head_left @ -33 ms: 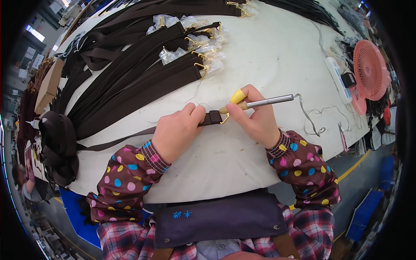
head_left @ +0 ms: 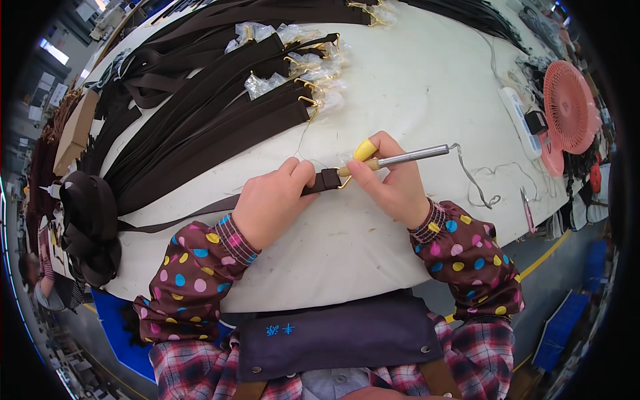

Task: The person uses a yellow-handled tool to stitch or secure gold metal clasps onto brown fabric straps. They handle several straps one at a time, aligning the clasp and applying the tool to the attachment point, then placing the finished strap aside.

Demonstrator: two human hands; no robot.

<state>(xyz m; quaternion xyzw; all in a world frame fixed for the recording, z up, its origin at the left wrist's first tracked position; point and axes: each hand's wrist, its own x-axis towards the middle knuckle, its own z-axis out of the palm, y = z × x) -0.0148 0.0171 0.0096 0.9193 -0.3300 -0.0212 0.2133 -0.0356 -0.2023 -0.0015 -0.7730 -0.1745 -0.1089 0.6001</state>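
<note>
My left hand (head_left: 277, 197) is closed on a dark brown strap (head_left: 227, 201), near the strap's folded end. A gold metal hook (head_left: 347, 181) sits at that end, partly hidden by my right fingers. In my right hand (head_left: 390, 180) is a pen-shaped tool (head_left: 417, 155) with a silver tube, a tan front part and a wire leaving its back end. Its front end meets the folded strap end beside the hook; the exact contact is too small to tell. A yellow cover (head_left: 365, 149) wraps one finger of my right hand. Thin loose thread (head_left: 301, 143) curls just beyond the strap.
Many dark straps (head_left: 220, 133) with gold hooks and plastic wrapping lie at the far left. A bundled strap coil (head_left: 90, 223) hangs over the left table edge. To the right are a pink fan (head_left: 569, 107), a white power strip (head_left: 520, 123) and small snips (head_left: 528, 210).
The silver tool has shifted slightly left along with my right fingers, its front end moving a little over the strap end. My left hand keeps its hold on the strap.
</note>
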